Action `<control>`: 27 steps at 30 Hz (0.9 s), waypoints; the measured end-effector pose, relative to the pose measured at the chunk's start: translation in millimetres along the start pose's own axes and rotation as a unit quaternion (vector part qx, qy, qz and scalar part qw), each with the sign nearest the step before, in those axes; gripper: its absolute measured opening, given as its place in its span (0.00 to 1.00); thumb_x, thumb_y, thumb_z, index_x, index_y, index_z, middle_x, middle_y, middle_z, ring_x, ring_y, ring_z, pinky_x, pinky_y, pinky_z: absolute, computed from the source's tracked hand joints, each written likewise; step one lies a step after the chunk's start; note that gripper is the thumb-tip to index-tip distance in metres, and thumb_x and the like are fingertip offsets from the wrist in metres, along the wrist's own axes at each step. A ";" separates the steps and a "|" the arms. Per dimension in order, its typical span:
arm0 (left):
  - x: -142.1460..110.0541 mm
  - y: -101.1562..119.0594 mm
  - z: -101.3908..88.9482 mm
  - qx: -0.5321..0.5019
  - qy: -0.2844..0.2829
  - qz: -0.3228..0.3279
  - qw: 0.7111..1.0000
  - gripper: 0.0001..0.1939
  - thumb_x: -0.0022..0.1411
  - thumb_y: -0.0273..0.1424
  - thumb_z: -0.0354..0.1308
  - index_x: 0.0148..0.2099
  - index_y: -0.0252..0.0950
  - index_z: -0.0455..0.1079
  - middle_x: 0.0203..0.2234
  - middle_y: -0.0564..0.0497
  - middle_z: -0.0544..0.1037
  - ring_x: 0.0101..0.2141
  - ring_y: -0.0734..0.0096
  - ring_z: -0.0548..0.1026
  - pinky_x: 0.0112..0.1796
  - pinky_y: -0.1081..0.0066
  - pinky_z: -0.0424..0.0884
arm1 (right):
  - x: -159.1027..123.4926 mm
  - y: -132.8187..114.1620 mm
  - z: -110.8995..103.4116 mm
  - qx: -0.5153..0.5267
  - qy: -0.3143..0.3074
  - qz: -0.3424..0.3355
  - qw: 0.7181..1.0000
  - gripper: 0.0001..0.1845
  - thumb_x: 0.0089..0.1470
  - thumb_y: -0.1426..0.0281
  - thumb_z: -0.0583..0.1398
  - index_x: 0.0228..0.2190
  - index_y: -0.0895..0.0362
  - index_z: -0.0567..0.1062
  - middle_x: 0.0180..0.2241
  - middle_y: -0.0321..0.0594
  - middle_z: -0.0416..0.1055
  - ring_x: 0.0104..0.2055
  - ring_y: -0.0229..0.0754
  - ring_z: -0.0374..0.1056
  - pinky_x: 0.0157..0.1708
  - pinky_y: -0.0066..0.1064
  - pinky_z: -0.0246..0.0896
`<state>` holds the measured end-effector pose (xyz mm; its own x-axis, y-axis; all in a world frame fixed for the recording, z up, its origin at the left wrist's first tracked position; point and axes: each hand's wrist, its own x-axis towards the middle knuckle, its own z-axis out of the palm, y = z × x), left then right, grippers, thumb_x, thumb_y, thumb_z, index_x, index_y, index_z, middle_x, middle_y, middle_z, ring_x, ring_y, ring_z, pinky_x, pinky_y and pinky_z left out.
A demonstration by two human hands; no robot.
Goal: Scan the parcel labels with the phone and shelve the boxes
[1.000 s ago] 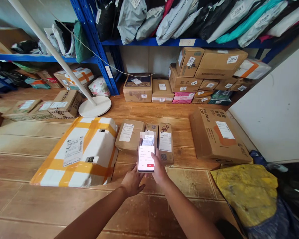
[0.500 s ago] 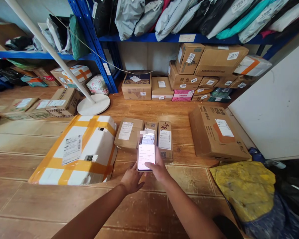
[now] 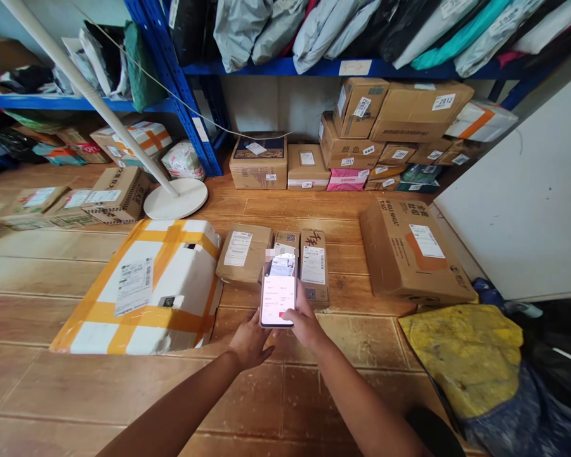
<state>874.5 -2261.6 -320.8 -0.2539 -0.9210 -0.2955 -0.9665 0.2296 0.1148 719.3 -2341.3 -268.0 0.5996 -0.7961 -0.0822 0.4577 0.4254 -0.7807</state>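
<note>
A smartphone with a lit screen is held out in front of me over the wooden floor. My left hand cups its lower left edge from below. My right hand grips its right side, the thumb lying at the screen's lower edge. Just beyond the phone lie three small cardboard parcels: a flat one, a tiny one and a narrow one with a white label. Left of them sits a large white parcel with orange tape.
A big brown box lies to the right, and a yellow bag over dark bags at the lower right. Stacked boxes stand under blue shelving full of mailer bags. A white lamp base and pole stand at the left.
The phone and both hands stay in place. My right thumb moved onto the lower screen and back to its edge. The view shifted slightly.
</note>
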 end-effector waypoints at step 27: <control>-1.3 2.2 -5.8 -0.032 -0.013 -0.019 0.999 0.23 0.60 0.42 0.57 0.56 0.40 0.69 0.53 0.41 0.73 0.57 0.46 0.66 0.57 0.52 0.64 | -0.9 4.9 4.9 0.002 0.018 0.031 0.999 0.47 0.45 0.78 0.58 0.64 0.44 0.51 0.56 0.40 0.71 0.37 0.49 0.77 0.14 0.29 0.71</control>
<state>872.9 -2261.8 -314.6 -0.2195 -0.9199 -0.3251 -0.9712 0.1742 0.1628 724.2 -2336.4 -268.8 0.6032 -0.7830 -0.1522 0.4238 0.4762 -0.7705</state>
